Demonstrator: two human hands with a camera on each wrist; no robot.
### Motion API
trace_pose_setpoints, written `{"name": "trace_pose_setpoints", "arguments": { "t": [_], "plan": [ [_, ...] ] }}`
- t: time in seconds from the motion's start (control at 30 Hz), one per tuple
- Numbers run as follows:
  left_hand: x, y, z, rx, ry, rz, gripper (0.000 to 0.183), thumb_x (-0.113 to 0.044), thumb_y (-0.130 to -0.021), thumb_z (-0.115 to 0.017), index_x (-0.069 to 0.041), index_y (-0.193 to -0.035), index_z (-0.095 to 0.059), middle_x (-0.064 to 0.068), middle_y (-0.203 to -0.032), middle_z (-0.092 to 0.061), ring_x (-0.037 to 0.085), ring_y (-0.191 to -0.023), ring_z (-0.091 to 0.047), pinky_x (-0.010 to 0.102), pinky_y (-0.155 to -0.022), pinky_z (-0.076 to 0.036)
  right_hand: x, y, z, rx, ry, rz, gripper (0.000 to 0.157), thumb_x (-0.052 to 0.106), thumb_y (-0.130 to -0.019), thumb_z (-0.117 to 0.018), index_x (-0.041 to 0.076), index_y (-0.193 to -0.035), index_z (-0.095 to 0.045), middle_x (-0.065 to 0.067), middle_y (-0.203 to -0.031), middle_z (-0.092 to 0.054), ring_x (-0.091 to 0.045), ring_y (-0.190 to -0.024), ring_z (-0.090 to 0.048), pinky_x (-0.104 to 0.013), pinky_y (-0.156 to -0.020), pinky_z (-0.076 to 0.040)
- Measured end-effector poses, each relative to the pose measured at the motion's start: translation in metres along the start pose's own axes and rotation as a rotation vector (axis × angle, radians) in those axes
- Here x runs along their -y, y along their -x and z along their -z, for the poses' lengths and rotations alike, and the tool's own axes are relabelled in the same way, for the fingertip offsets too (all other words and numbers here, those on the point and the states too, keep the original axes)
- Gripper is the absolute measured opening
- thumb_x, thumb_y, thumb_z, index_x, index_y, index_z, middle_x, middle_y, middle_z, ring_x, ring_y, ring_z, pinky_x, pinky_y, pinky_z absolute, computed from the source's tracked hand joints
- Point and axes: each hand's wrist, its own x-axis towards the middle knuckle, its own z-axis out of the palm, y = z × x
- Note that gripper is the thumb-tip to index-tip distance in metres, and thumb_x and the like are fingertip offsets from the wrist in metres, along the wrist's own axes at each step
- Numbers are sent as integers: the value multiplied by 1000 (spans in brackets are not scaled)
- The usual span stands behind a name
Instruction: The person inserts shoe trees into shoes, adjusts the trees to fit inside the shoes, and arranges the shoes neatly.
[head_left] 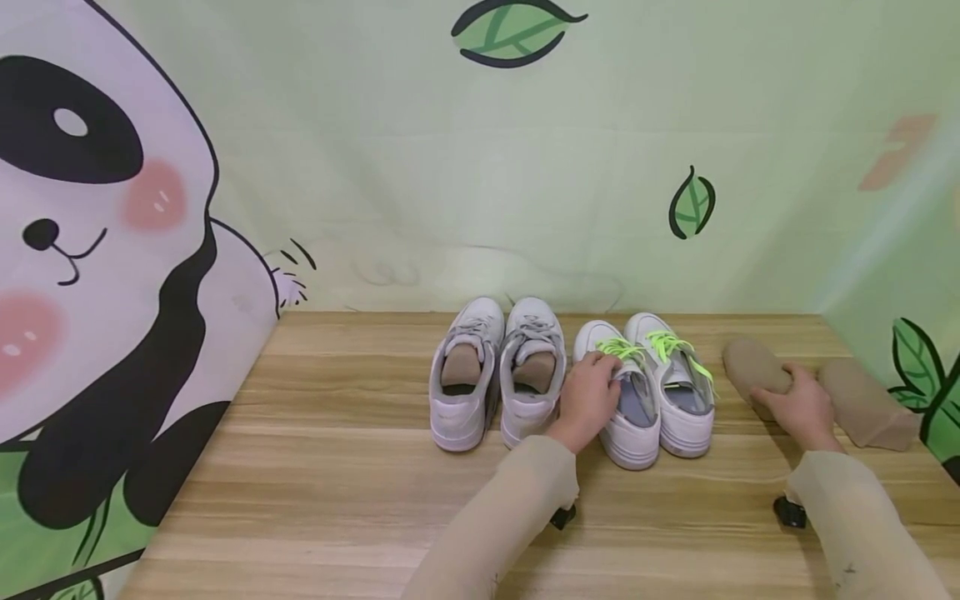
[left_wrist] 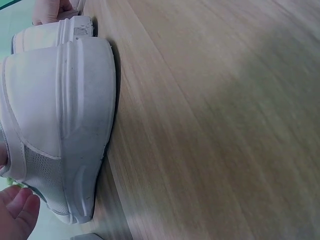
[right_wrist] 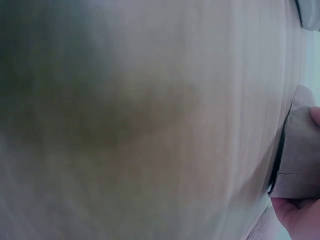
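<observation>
My left hand [head_left: 588,396] grips the side of the opening of a white shoe with bright green laces [head_left: 632,443]. In the left wrist view, fingertips [left_wrist: 25,207] lie near the laces, along the outside of that shoe [left_wrist: 40,100]. Its mate [head_left: 686,432] stands close on the right. My right hand [head_left: 804,408] holds a brown molded shoe insert [head_left: 753,362] on the wooden surface; the right wrist view shows thumb and fingers on opposite edges of the insert [right_wrist: 297,155]. A second brown insert [head_left: 862,400] lies right of this hand.
Left of my left hand stand two white-grey shoes [head_left: 457,425] with brown inserts [head_left: 461,367] inside. All rest on a wood-grain surface [head_left: 337,483]. A pale green printed backdrop [head_left: 375,167] with a panda rises behind and at the sides.
</observation>
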Motion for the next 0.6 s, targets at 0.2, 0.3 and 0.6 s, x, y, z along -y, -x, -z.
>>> {"name": "trace_pose_setpoints", "arguments": {
  "t": [0.2,0.3,0.6],
  "plan": [
    [0,-2,-1,-33,-29,-2,15,-23,-82,-61,-24,-97,-64,-3,-109,-59,13,-97,-58,26,-81,-45,1,0,0,2,2,9,73,35,-84,-55,-14,-129,-24,-40,-126,-31,-55,-109,-30,-61,-86,-27],
    [-1,-4,0,-40,-49,-4,14,-24,-82,-60,-25,-95,-65,-3,-110,-59,14,-99,-57,26,-83,-45,1,0,0,5,-4,13,73,35,-84,-55,-14,-130,-24,-40,-126,-30,-55,-110,-29,-61,-87,-27],
    [-2,-10,4,-50,-145,-80,13,-25,-83,-59,-26,-94,-66,-4,-112,-60,13,-101,-55,24,-87,-42,2,1,0,8,-10,6,73,35,-84,-54,-13,-130,-24,-39,-126,-30,-55,-110,-30,-61,-86,-27]
  ]
}}
